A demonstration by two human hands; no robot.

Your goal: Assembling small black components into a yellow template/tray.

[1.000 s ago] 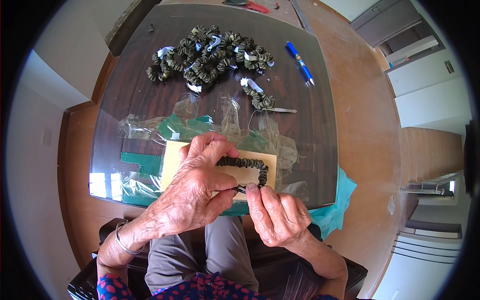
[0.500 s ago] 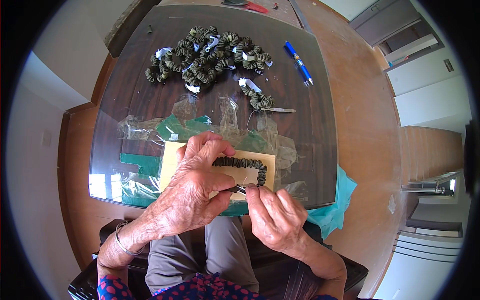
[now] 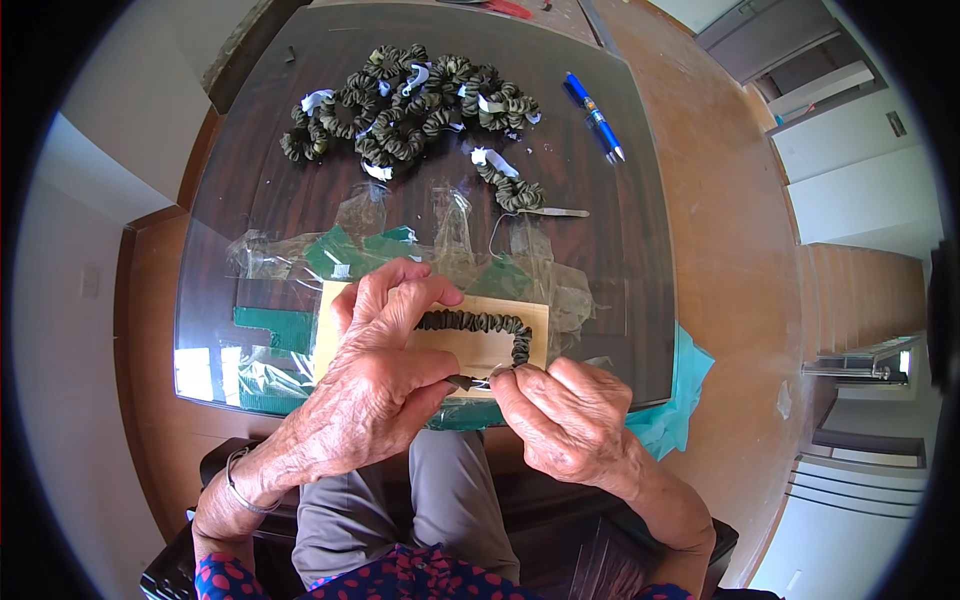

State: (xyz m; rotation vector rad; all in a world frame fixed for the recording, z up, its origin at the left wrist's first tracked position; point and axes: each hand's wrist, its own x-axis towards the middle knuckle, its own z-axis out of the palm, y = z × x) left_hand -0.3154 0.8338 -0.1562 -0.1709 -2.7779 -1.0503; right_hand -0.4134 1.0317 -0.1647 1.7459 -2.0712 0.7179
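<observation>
A gathered dark olive fabric band (image 3: pixel 475 321), like an unfinished scrunchie, curves in an angular loop over a pale wooden board (image 3: pixel 330 305). At its near side, thumb and forefinger of my left hand (image 3: pixel 380 375) pinch one dark fabric end. My right hand (image 3: pixel 570 415) is closed on the other end, beside the board's near right edge. A thin whitish strip (image 3: pixel 481 383), perhaps elastic, spans the small gap between the two pinches. What lies inside my right fingertips is hidden. The other fingers of my left hand arch over the board and cover part of the loop.
Several olive scrunchies (image 3: pixel 400 110) with white tags lie heaped at the far side. One separate scrunchie (image 3: pixel 515 190) sits near metal tweezers (image 3: pixel 555 212). A blue pen (image 3: pixel 596 118) lies far right. Clear and green tape (image 3: pixel 275 328) surrounds the board; a turquoise sheet (image 3: pixel 685 395) hangs at the right edge.
My right hand has shifted slightly right and its wrist has turned outward. The gap between the pinched ends looks slightly wider. My left hand keeps its pinch; the whole view has shifted slightly.
</observation>
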